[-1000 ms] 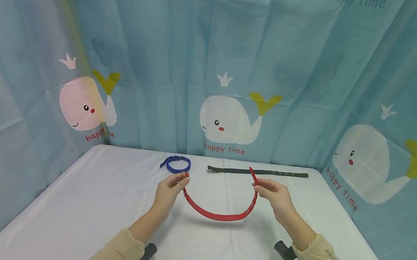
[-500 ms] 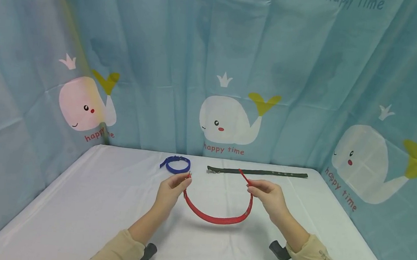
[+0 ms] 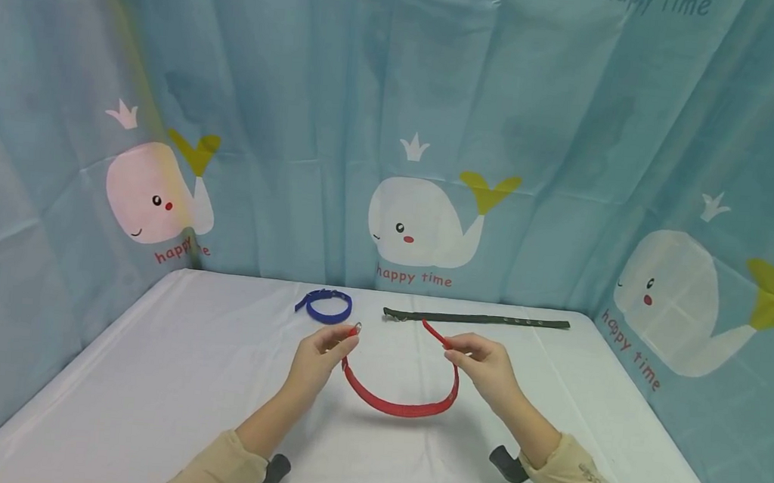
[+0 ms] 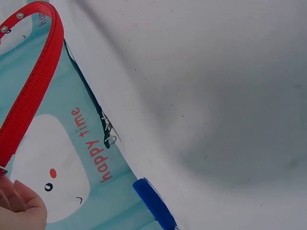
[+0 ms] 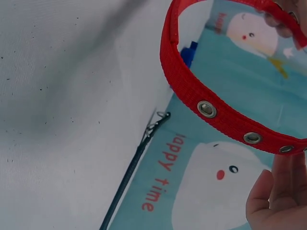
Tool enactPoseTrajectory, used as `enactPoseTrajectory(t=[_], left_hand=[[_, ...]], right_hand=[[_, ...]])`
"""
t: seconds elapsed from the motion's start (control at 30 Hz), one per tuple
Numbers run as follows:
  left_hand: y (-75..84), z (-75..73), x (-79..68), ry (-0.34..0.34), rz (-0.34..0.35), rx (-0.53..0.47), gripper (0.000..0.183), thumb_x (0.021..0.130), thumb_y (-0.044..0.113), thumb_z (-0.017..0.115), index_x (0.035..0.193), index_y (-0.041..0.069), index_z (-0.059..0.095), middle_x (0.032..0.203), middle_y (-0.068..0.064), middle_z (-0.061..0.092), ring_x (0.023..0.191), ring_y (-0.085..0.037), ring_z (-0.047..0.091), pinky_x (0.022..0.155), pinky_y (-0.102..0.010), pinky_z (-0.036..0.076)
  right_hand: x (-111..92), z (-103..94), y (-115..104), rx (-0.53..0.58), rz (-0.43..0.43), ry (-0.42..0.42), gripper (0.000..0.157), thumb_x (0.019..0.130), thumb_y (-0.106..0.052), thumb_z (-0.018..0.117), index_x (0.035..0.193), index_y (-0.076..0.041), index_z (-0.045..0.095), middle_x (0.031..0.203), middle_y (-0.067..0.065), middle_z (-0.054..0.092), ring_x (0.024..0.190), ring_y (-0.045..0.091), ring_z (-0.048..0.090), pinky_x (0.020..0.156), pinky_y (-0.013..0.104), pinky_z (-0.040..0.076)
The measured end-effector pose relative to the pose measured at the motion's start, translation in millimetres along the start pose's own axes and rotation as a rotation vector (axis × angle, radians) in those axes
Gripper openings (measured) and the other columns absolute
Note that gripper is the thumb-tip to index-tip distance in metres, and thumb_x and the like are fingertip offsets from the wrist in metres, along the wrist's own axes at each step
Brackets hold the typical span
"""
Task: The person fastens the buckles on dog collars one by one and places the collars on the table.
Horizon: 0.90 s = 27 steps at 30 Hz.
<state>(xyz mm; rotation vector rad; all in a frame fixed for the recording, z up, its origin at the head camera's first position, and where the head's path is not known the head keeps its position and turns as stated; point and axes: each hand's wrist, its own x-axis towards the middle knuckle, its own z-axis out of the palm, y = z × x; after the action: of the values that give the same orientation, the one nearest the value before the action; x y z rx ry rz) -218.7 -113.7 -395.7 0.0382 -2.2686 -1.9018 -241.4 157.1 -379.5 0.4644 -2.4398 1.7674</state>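
Observation:
A red collar point(image 3: 401, 409) hangs in a U above the white table, bowed downward between both hands. My left hand point(image 3: 313, 355) pinches its buckle end, where a metal ring shows at the fingertips. The other end is pinched by my right hand point(image 3: 488, 369), and its free tip sticks out up and to the left. Metal eyelets line the red strap point(image 5: 192, 91) in the right wrist view. Behind the left hand, apart from it, lies a blue collar point(image 3: 329, 309) closed in a loop. A dark green collar point(image 3: 476, 320) lies stretched straight behind the right hand.
The white table point(image 3: 143, 389) ends at a light blue curtain point(image 3: 280, 210) printed with whales, which stands at the back and both sides. Black devices point(image 3: 275, 473) sit at both wrists, under beige sleeves point(image 3: 219, 465).
My right hand has moved left with its end of the red collar, so the two ends are closer and the curve is narrower. The left hand has barely shifted.

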Motion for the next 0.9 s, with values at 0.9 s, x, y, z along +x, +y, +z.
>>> enactPoseTrajectory(t=[0.9], left_hand=[[10.4,12.9,-11.1,-0.096,0.083,-0.002,0.027,0.091,0.020,0.069,0.115,0.005,0.068,0.097,-0.005,0.067,0.086,-0.018,0.060,0.074,-0.028,0.052]], right_hand=[[-4,22.2,0,-0.106,-0.331,-0.055,0.014,0.083,0.002,0.072,0.096,-0.003,0.075,0.092,0.006,0.070,0.089,0.011,0.059,0.073,0.030,0.049]])
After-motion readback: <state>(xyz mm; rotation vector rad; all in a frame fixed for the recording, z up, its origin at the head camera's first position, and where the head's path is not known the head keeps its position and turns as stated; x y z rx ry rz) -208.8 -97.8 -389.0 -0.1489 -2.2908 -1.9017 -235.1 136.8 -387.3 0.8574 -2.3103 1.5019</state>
